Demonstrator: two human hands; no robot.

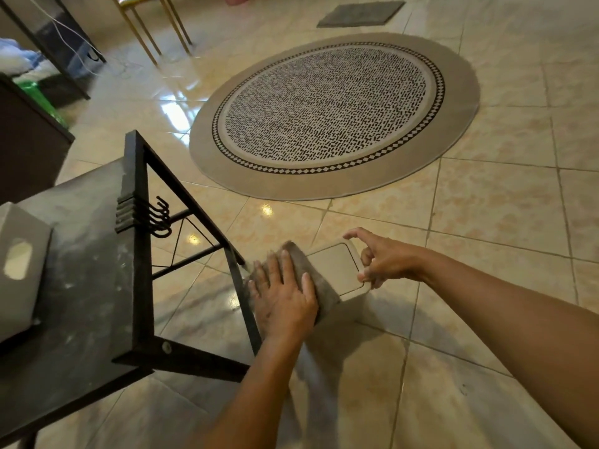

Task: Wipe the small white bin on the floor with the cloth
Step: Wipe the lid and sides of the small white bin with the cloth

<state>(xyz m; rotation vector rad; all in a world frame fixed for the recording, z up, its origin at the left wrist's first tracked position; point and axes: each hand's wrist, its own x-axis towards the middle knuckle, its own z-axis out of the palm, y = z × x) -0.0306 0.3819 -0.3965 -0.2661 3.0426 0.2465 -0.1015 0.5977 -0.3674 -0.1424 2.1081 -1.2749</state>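
Observation:
The small white bin [337, 268] stands on the tiled floor beside the leg of a black metal-framed table. A grey-brown cloth [311, 273] lies over the bin's left side. My left hand [283, 294] rests flat on the cloth with fingers spread, pressing it against the bin. My right hand [381, 259] holds the right edge of the bin's lid, thumb and fingers curled around the rim. The bin's lower body is mostly hidden by the cloth and my hands.
The dark table [81, 286] with hooks on its frame fills the left, carrying a white tissue box [19, 273]. A round patterned rug [334, 115] lies beyond the bin. Chair legs [152, 27] and a grey mat [361, 13] sit farther back.

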